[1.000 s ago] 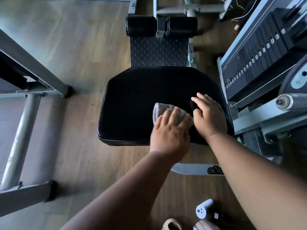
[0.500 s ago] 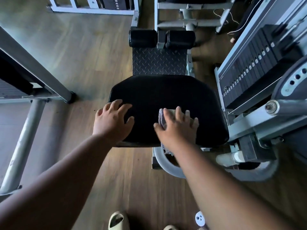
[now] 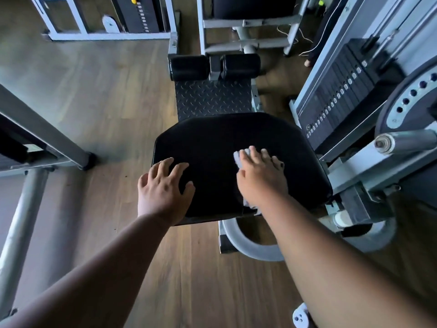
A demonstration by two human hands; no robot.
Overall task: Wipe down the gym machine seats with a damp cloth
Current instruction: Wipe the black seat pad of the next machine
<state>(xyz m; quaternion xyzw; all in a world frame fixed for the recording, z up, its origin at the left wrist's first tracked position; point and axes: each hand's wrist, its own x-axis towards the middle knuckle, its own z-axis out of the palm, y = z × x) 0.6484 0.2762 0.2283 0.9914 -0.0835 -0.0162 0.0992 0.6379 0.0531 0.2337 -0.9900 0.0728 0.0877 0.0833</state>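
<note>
A black padded seat [image 3: 224,138] of a gym machine lies below me in the head view. My right hand [image 3: 260,178] presses flat on a grey cloth [image 3: 238,158] on the seat's right half. The cloth shows past my fingertips and again under my wrist at the seat's near edge. My left hand [image 3: 163,188] rests on the near left corner of the seat, fingers spread, holding nothing.
A weight stack [image 3: 343,98] and a steel lever bar [image 3: 402,140] stand close on the right. Beyond the seat are a diamond-pattern footplate [image 3: 212,98] and two black roller pads [image 3: 189,67]. Another machine's grey frame [image 3: 42,136] crosses the wooden floor at left.
One second ago my left hand pressed the cloth with my right hand beside it. Now my right hand has the cloth and my left hand has moved to the seat's left corner.
</note>
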